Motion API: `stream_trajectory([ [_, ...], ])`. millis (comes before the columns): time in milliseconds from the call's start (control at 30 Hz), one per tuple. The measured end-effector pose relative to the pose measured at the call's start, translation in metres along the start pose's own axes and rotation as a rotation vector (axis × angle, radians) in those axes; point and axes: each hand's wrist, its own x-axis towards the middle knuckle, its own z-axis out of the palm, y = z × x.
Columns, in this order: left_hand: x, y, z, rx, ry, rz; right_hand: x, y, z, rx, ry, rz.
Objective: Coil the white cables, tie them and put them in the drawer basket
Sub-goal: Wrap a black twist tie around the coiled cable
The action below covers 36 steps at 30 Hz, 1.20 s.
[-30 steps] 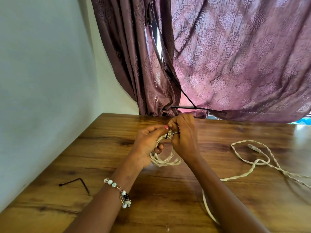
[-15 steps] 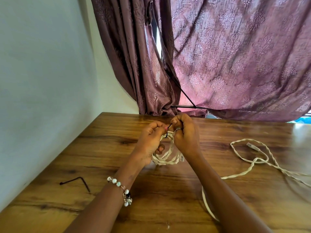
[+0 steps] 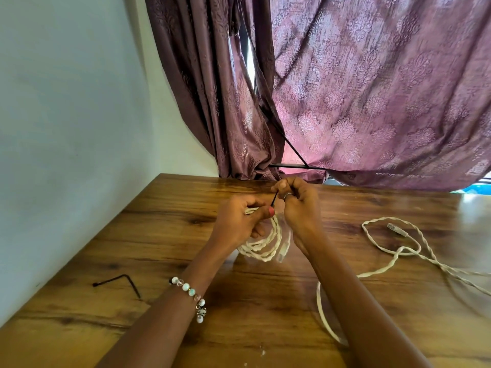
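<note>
Right hand (image 3: pixel 299 208) lifted slightly, pinching black tie (image 3: pixel 274 200); left hand (image 3: pixel 240 221) grips coiled white cable (image 3: pixel 265 247). Loose cable (image 3: pixel 393 251) right, spare tie (image 3: pixel 119 284) near-left on worktop (image 3: pixel 159 235).

We see a cream-white twisted cable coil (image 3: pixel 265 245), a thin black tie (image 3: pixel 274 200) above it, a warm brown wood-grain worktop (image 3: pixel 186 235), mauve curtains (image 3: pixel 372 88) with a damask flower pattern, a pale bluish wall (image 3: pixel 66 128), and a white-and-green beaded bracelet (image 3: pixel 190 294).

Coil (image 3: pixel 265 243) top hidden behind left hand (image 3: pixel 239 221); loose cable (image 3: pixel 393 258) runs off right edge.
</note>
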Motion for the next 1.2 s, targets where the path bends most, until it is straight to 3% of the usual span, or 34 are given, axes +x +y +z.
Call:
stream_trajectory([
  [167,-0.001,-0.006,0.0,-0.068,0.123,-0.003,0.009,-0.014,-0.02,0.144,-0.096,-0.008],
  [333,0.002,-0.01,-0.003,-0.104,0.138,-0.01,0.005,-0.006,-0.022,0.064,-0.261,0.068],
  [567,0.004,-0.011,-0.002,-0.117,0.085,-0.032,0.003,0.006,-0.008,-0.143,-0.277,-0.117],
  [667,0.003,-0.011,-0.003,-0.15,0.052,-0.043,0.001,0.009,-0.001,-0.127,-0.21,-0.105],
  [900,0.004,-0.003,0.001,-0.04,0.035,0.063,0.003,-0.001,0.006,0.152,-0.044,0.203],
  [1200,0.005,-0.004,-0.002,0.169,0.113,0.27,0.004,-0.004,0.013,0.159,0.055,0.253],
])
